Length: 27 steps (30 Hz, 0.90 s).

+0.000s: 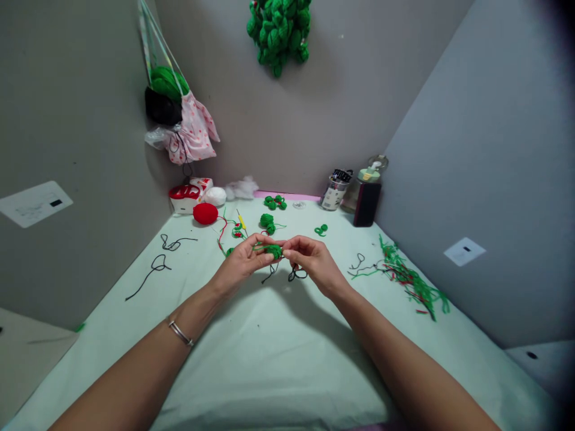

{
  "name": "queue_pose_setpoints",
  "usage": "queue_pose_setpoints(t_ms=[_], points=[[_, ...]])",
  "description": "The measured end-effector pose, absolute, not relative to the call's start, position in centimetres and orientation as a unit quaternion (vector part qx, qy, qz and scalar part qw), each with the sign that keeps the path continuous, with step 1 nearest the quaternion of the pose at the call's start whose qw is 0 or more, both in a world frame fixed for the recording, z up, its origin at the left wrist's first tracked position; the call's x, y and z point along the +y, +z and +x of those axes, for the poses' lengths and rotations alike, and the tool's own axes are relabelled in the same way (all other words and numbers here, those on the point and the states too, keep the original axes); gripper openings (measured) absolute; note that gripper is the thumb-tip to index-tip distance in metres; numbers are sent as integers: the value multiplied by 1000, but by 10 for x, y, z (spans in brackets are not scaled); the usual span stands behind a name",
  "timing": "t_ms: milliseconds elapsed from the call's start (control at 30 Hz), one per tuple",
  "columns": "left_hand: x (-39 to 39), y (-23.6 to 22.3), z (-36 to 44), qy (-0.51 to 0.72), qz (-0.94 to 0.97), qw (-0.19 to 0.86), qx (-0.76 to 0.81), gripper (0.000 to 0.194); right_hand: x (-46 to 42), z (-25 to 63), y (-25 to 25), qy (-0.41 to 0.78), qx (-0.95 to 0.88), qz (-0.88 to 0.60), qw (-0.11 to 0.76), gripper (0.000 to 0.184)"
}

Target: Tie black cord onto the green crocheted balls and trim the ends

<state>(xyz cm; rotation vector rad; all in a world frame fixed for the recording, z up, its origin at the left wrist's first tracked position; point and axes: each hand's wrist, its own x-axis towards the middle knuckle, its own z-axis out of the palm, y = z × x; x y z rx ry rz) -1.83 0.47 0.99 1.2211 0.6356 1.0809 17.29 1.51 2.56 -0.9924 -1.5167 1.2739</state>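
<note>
Between my two hands, above the middle of the table, is a small green crocheted piece (274, 251). My left hand (250, 256) pinches it from the left, thumb in front and fingers behind. At its right end the fingertips of my right hand (308, 258) are pressed together on black yarn (297, 274), which hangs below in loops. Just beyond my hands lie a yellow-handled crochet hook (242, 221), several green crocheted pieces (267, 222) and a red yarn ball (205, 214). What my right fingertips grip exactly is partly hidden.
Black yarn strands (157, 269) lie at left, and a heap of green and red scraps (413, 281) at right. A tissue pack (191, 194), white stuffing (242, 188), a pen tin (335, 193) and a dark phone (367, 205) line the back. A pink bag (195, 131) hangs at left.
</note>
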Motion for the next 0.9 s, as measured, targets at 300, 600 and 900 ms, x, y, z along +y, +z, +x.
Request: queue_pose_setpoints(t_ms=[300, 600, 900], points=[[6, 2, -11, 492, 540, 581, 359, 27, -7, 166, 27, 119, -798, -458, 373, 10], [1, 7, -3, 519, 533, 553, 376, 31, -6, 168, 23, -149, -877, -396, 226, 16], [6, -2, -5, 540, 544, 526, 369, 31, 1, 160, 23, -201, -865, -292, 355, 16]])
